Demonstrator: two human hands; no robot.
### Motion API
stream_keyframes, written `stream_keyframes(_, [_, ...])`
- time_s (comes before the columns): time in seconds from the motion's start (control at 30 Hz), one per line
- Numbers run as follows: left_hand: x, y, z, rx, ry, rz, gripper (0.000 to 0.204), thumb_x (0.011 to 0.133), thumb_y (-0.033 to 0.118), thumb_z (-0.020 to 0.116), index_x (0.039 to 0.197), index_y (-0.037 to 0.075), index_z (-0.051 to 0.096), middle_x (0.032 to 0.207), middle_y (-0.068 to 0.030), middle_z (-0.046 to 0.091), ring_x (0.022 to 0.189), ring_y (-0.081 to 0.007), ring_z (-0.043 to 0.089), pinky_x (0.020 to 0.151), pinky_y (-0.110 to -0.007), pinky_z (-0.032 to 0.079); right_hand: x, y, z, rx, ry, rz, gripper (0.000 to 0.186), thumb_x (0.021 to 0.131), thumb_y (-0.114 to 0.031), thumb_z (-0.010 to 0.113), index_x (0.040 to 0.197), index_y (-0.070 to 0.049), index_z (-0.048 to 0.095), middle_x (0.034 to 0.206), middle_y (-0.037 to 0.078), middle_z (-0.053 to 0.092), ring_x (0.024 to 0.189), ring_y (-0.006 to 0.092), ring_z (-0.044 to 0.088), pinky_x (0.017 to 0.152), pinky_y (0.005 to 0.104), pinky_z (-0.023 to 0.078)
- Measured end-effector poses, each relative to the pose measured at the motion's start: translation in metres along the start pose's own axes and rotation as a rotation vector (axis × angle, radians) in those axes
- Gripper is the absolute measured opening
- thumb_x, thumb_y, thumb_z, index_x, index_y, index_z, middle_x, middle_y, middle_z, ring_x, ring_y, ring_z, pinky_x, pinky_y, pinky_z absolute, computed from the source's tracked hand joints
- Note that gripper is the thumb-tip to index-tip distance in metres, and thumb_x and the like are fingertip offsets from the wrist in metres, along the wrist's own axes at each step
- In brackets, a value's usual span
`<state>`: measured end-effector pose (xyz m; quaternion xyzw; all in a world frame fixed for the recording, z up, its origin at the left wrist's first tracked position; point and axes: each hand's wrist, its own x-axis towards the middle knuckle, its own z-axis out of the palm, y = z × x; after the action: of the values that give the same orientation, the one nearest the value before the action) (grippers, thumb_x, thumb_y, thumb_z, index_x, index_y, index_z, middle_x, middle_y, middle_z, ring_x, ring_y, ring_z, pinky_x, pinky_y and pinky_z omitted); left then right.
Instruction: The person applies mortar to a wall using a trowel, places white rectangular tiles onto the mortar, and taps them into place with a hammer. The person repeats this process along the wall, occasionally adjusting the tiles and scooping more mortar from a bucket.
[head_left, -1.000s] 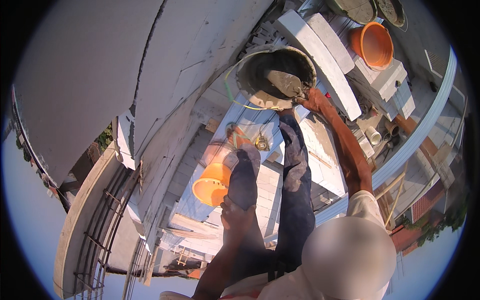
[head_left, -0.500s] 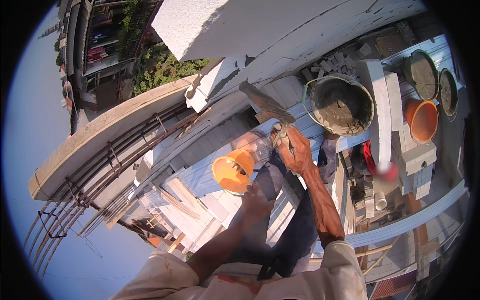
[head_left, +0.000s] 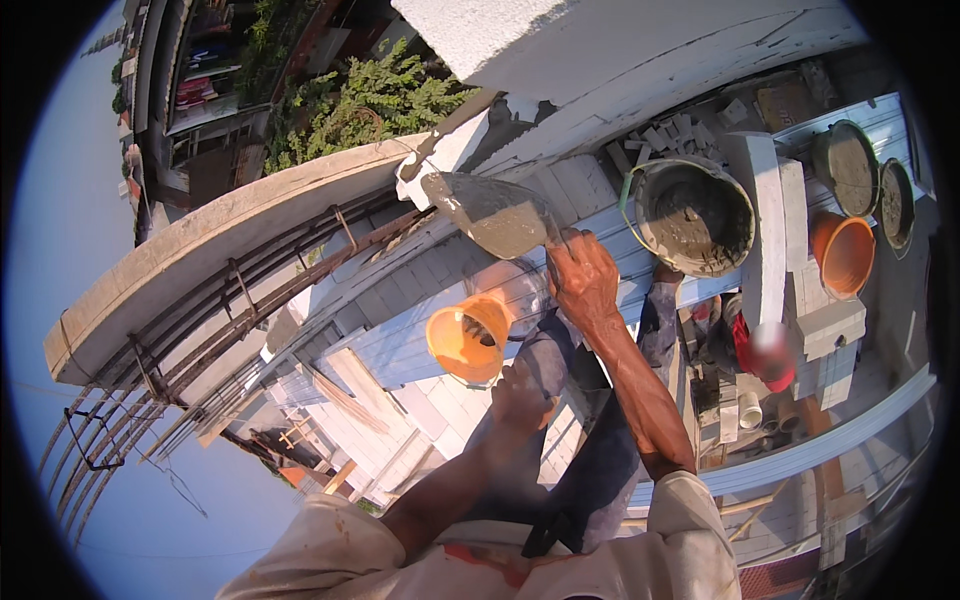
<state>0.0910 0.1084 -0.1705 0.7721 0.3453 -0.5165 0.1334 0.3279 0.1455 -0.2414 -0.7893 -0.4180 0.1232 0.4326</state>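
Observation:
My right hand (head_left: pixel 583 275) is closed round the handle of a trowel (head_left: pixel 497 215), its wide blade smeared with wet grey mortar. The blade's far end lies by the mortar-covered corner of white block (head_left: pixel 447 172) at the wall's foot. My left hand (head_left: pixel 521 398) is low over my left leg, close beside the rim of an orange bucket (head_left: pixel 468 342). The left fingers are blurred, and I cannot tell whether they touch the bucket. Right of the trowel stands a larger bucket (head_left: pixel 693 215) of mortar, with a pale green handle.
A white block wall (head_left: pixel 640 60) rises ahead. Rusty reinforcing bars (head_left: pixel 240 285) run along a curved concrete edge (head_left: pixel 230 225) at left, with sky beyond. At right are two mortar buckets (head_left: pixel 851 168), another orange bucket (head_left: pixel 843 253) and a person in red (head_left: pixel 765 355) below.
The trowel has swung left and forward from above my right hand, its mortar-laden blade now showing broadly near the block corner. My left hand has stayed by the orange bucket.

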Motion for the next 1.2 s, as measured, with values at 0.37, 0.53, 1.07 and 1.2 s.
stream_keyframes(0.37, [0.010,-0.014,0.025,-0.044,-0.077,-0.027,0.118,0.081,0.061,0.076,0.155,-0.014,0.022,0.155,-0.0358,0.035,0.133,-0.0526,0.050,0.109,-0.055,0.046,-0.033,0.020,-0.026,-0.065,-0.279,0.069,0.043,0.079,-0.012,0.070,0.122,-0.006,0.067,0.101,0.011,0.062,0.096,0.0293,0.062,0.074,0.0423,0.053])
stream_keyframes(0.53, [-0.001,0.009,-0.014,-0.189,-0.063,-0.200,0.123,0.076,0.054,0.082,0.156,-0.011,0.017,0.145,-0.0372,0.044,0.125,-0.0512,0.057,0.104,-0.052,0.050,-0.105,0.061,-0.055,0.017,-0.238,0.490,0.032,0.088,-0.018,0.070,0.114,0.000,0.065,0.100,0.021,0.065,0.088,0.0420,0.067,0.074,0.0505,0.054])
stream_keyframes(1.07, [0.005,0.032,-0.028,-0.136,0.005,-0.226,0.110,0.071,0.044,0.089,0.148,-0.008,0.029,0.136,-0.0325,0.050,0.118,-0.0501,0.061,0.101,-0.054,0.051,-0.108,0.318,0.002,-0.687,-0.351,0.915,0.022,0.100,-0.015,0.053,0.108,-0.005,0.071,0.103,0.018,0.070,0.088,0.0348,0.076,0.074,0.0416,0.063])
stream_keyframes(1.2, [0.004,0.036,-0.031,-0.161,-0.016,-0.261,0.110,0.072,0.043,0.089,0.151,-0.005,0.029,0.138,-0.0318,0.049,0.123,-0.0507,0.057,0.104,-0.055,0.048,-0.102,0.305,0.000,-0.695,-0.534,0.677,0.021,0.097,-0.016,0.058,0.101,-0.008,0.077,0.097,0.015,0.071,0.086,0.0344,0.076,0.075,0.0410,0.063])
